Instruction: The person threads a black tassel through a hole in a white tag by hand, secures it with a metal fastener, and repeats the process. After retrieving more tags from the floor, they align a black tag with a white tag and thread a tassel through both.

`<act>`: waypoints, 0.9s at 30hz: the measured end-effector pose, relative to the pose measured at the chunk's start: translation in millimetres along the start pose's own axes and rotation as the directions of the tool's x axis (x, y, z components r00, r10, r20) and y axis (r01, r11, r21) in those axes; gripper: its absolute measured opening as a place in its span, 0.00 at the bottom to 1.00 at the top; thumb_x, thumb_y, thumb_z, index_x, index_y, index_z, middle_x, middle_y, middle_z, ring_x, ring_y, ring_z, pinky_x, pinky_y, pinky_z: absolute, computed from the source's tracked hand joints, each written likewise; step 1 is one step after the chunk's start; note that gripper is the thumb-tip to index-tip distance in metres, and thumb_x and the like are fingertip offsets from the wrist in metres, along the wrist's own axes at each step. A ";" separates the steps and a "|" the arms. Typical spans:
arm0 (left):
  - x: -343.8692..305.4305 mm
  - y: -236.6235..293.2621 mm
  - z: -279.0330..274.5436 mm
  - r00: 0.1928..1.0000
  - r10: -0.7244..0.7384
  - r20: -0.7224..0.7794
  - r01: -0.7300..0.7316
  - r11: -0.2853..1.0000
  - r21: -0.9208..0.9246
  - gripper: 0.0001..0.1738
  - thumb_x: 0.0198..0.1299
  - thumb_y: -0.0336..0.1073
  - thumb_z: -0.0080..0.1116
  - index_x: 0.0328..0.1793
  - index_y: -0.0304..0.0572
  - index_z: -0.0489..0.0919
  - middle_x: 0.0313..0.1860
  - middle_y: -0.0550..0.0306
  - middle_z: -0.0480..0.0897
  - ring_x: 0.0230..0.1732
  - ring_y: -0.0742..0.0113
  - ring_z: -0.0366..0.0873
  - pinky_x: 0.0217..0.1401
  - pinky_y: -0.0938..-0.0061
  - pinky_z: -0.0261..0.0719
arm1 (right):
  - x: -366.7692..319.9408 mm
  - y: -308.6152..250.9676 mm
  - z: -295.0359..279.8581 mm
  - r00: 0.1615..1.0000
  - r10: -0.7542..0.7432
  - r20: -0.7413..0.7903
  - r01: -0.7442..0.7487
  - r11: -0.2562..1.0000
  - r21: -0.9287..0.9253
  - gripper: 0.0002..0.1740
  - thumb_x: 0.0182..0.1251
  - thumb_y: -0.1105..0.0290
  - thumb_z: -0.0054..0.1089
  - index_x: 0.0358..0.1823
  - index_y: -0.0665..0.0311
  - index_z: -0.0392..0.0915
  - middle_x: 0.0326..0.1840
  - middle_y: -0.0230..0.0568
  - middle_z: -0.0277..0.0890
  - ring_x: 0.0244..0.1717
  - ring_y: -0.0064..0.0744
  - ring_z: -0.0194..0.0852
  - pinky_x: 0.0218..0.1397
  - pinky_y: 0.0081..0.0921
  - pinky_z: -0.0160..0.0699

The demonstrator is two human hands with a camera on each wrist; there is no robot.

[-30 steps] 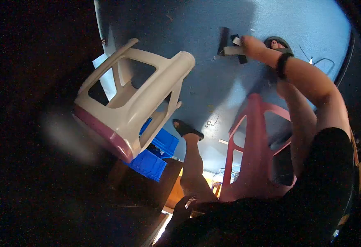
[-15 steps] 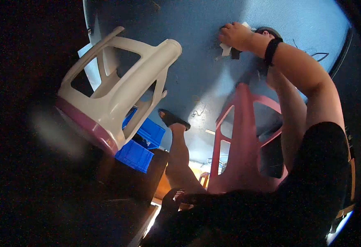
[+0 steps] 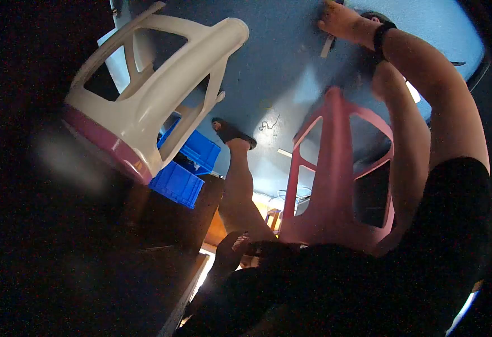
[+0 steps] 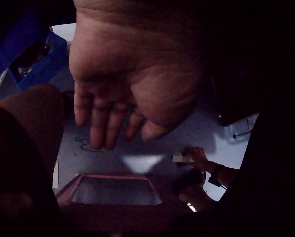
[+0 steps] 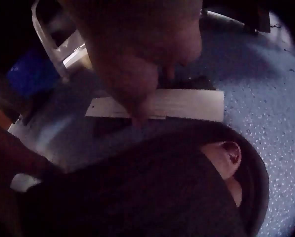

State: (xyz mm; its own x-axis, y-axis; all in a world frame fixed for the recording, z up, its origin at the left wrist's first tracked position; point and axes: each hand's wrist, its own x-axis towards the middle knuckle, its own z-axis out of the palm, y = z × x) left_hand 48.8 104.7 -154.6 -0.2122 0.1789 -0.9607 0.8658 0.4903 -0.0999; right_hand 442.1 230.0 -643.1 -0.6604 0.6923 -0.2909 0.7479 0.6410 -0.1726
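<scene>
My right hand (image 3: 341, 21) reaches down to the floor beside a sandalled foot. In the right wrist view its thumb lies across a flat white strip (image 5: 197, 102), with the fingers curled at the far edge, pinching it. Dark flat pieces show along the strip, partly hidden by the hand. My left hand (image 4: 118, 84) hangs palm visible, its fingers loosely extended and holding nothing. Below it in that view is the pink plastic stool (image 4: 118, 175).
A cream stool with a purple seat (image 3: 162, 95) stands at the left. Blue bins (image 3: 178, 184) sit behind it. The pink stool stands between the legs and the right arm. A thin dark cord (image 3: 269, 122) lies on the blue floor (image 3: 279, 62).
My right hand has come down over the flat strips and turned, and its fingers have closed on a white one. The head view has shifted, so the stools and bins sit higher and further left.
</scene>
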 end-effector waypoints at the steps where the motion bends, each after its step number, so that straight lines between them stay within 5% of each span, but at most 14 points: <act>1: 0.6 -2.6 -0.8 0.999 0.029 0.018 -0.029 1.000 -0.009 0.18 0.61 0.36 0.55 0.55 0.37 0.74 0.47 0.50 0.80 0.50 0.64 0.78 0.54 0.73 0.75 | 9.0 -7.6 12.2 0.995 0.099 0.023 -0.101 0.988 0.121 0.07 0.61 0.62 0.53 0.38 0.52 0.77 0.42 0.35 0.75 0.46 0.38 0.75 0.49 0.38 0.72; 5: 7.0 3.4 1.7 0.981 -0.160 0.109 0.156 0.987 0.044 0.19 0.61 0.37 0.55 0.56 0.38 0.74 0.48 0.50 0.80 0.49 0.64 0.79 0.52 0.73 0.76 | 32.5 -54.7 -47.6 0.946 0.287 0.153 -0.325 0.814 0.482 0.18 0.59 0.67 0.54 0.52 0.53 0.71 0.52 0.38 0.71 0.46 0.42 0.76 0.44 0.38 0.80; 7: 6.8 44.8 1.5 0.952 -0.288 0.107 0.288 0.958 0.018 0.18 0.61 0.38 0.55 0.56 0.39 0.75 0.48 0.51 0.80 0.49 0.64 0.79 0.51 0.73 0.77 | 55.8 -118.2 -15.2 0.972 0.210 0.104 -0.225 0.721 0.656 0.16 0.61 0.67 0.53 0.51 0.56 0.69 0.44 0.42 0.75 0.40 0.46 0.79 0.34 0.40 0.81; 9: 6.6 18.7 7.5 0.977 -0.197 0.079 0.197 0.980 0.017 0.18 0.61 0.38 0.54 0.56 0.40 0.75 0.49 0.50 0.80 0.48 0.63 0.80 0.50 0.72 0.77 | 58.0 -171.0 -44.6 0.990 0.119 0.079 -0.137 0.639 0.757 0.11 0.63 0.61 0.51 0.38 0.60 0.76 0.31 0.44 0.79 0.39 0.47 0.81 0.37 0.44 0.81; 11: 7.7 -1.6 11.9 0.991 -0.122 0.060 0.121 0.992 0.017 0.17 0.62 0.38 0.54 0.56 0.41 0.75 0.49 0.50 0.80 0.47 0.63 0.80 0.49 0.71 0.78 | 54.6 -226.0 -13.9 0.940 -0.070 -0.333 0.283 0.702 0.653 0.12 0.63 0.63 0.52 0.34 0.63 0.78 0.34 0.46 0.80 0.38 0.50 0.80 0.38 0.46 0.79; 13: 13.1 2.3 12.3 0.993 -0.093 0.078 0.091 0.995 0.028 0.17 0.62 0.38 0.53 0.56 0.41 0.75 0.49 0.50 0.80 0.47 0.62 0.80 0.49 0.71 0.78 | 51.2 -230.3 -66.2 0.894 -0.358 -0.268 0.430 0.523 0.736 0.11 0.60 0.66 0.53 0.30 0.66 0.79 0.33 0.49 0.79 0.35 0.52 0.78 0.39 0.46 0.78; 14: 13.8 5.9 12.9 0.993 -0.079 0.092 0.076 0.996 0.042 0.17 0.63 0.38 0.53 0.56 0.41 0.75 0.49 0.50 0.80 0.47 0.62 0.80 0.49 0.71 0.78 | 58.2 -228.1 -106.5 0.844 -0.537 -0.008 0.315 0.483 0.817 0.10 0.56 0.71 0.55 0.38 0.67 0.78 0.33 0.47 0.79 0.35 0.46 0.79 0.38 0.41 0.78; 15: 13.6 10.1 14.8 0.992 -0.070 0.109 0.064 0.996 0.056 0.17 0.63 0.38 0.53 0.56 0.41 0.75 0.49 0.50 0.80 0.47 0.61 0.80 0.49 0.71 0.78 | 65.8 -226.7 -137.2 0.690 -0.686 0.231 0.178 0.471 0.864 0.17 0.51 0.75 0.57 0.45 0.67 0.76 0.33 0.46 0.79 0.36 0.41 0.79 0.37 0.37 0.78; 18: 8.7 12.2 26.1 0.985 0.031 0.168 -0.052 0.991 0.121 0.17 0.63 0.37 0.52 0.56 0.42 0.75 0.49 0.49 0.80 0.48 0.61 0.80 0.49 0.70 0.77 | 74.0 -240.3 -147.4 0.523 -0.821 -0.230 0.183 -0.155 0.971 0.15 0.50 0.76 0.59 0.42 0.70 0.74 0.34 0.48 0.78 0.30 0.37 0.79 0.33 0.35 0.79; 21: 1.2 7.5 36.6 0.941 0.243 0.234 -0.280 0.949 0.143 0.16 0.64 0.37 0.51 0.57 0.42 0.75 0.48 0.49 0.80 0.48 0.60 0.80 0.49 0.70 0.77 | 15.3 -166.8 -258.3 0.422 -0.887 -0.188 0.033 -0.192 0.981 0.19 0.55 0.76 0.58 0.49 0.70 0.68 0.34 0.47 0.76 0.26 0.33 0.78 0.28 0.32 0.78; 24: -2.9 0.4 38.0 0.873 0.424 0.241 -0.470 0.863 0.185 0.18 0.62 0.35 0.55 0.58 0.41 0.75 0.47 0.49 0.81 0.50 0.61 0.79 0.53 0.69 0.76 | -28.4 -154.5 -328.0 0.380 -0.904 -0.198 0.340 -0.063 0.938 0.19 0.53 0.74 0.62 0.46 0.72 0.71 0.34 0.45 0.77 0.30 0.36 0.78 0.31 0.34 0.77; 25: -13.3 17.5 39.8 0.884 0.404 0.235 -0.458 0.849 0.263 0.19 0.60 0.34 0.56 0.59 0.40 0.74 0.47 0.49 0.81 0.50 0.61 0.79 0.54 0.69 0.75 | -49.5 -150.6 -345.0 0.416 -0.855 -0.309 0.467 -0.091 0.880 0.18 0.52 0.72 0.65 0.44 0.71 0.74 0.34 0.47 0.78 0.32 0.41 0.77 0.36 0.37 0.75; 26: -38.0 26.5 50.0 0.841 0.529 0.109 -0.539 0.836 0.102 0.20 0.59 0.32 0.57 0.59 0.38 0.74 0.49 0.49 0.80 0.54 0.61 0.77 0.56 0.70 0.74 | -85.9 -153.0 -372.5 0.464 -0.839 -0.284 0.558 0.027 0.830 0.19 0.50 0.71 0.65 0.44 0.70 0.74 0.33 0.49 0.78 0.32 0.43 0.76 0.38 0.38 0.75; 27: -42.6 22.9 49.6 0.815 0.551 0.180 -0.569 0.820 0.065 0.25 0.58 0.36 0.59 0.62 0.38 0.71 0.54 0.49 0.78 0.58 0.59 0.74 0.60 0.69 0.71 | -109.5 -157.1 -387.4 0.514 -0.805 -0.296 0.620 0.110 0.777 0.19 0.49 0.71 0.66 0.43 0.69 0.74 0.32 0.50 0.78 0.32 0.45 0.76 0.39 0.39 0.74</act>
State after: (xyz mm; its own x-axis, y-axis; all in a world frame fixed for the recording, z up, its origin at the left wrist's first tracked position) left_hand 100.2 66.0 -128.8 0.3859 0.2624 -0.8845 0.8598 0.2452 0.4479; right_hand 370.9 181.9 -219.5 -0.9613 -0.0620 0.2684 -0.2753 0.2420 -0.9304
